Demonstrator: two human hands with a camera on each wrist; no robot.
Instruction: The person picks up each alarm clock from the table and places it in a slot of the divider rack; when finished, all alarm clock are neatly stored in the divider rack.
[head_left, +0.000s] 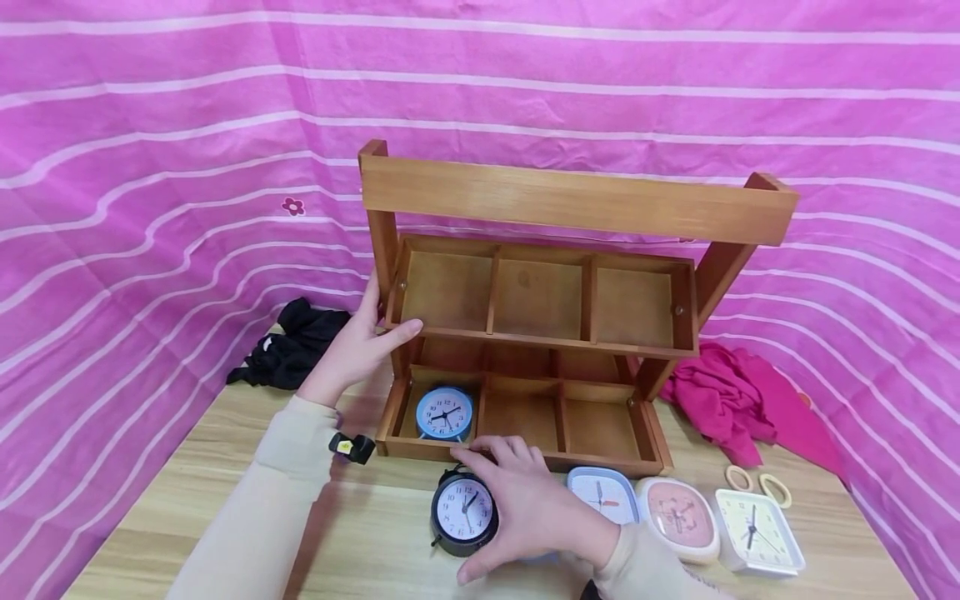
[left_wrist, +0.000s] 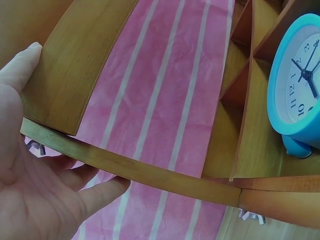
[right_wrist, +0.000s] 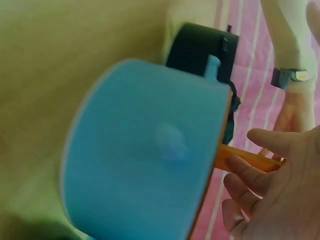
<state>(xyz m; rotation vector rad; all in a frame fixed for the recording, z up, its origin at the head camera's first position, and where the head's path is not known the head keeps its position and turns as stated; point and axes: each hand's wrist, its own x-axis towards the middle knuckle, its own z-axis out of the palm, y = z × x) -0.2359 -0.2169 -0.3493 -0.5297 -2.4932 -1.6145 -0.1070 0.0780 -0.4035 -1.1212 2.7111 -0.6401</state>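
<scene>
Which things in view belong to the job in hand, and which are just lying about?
Likely part of the job:
wooden rack, held by the left hand
round blue clock, in the rack's lower left compartment
black alarm clock, beside the right hand
pale blue clock, pink-faced clock, square white clock

Seemingly just lying about:
black cloth
magenta cloth
two tan rings

Head view bright, soft shadow beside left sleeve [head_left: 251,500]. Left wrist: shelf [left_wrist: 165,176] edge bowed. Right wrist dimmer, blue clock [right_wrist: 135,150] blurred.

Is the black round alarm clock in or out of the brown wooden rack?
Out: the black clock sits on the tabletop, in front of the rack.
</scene>
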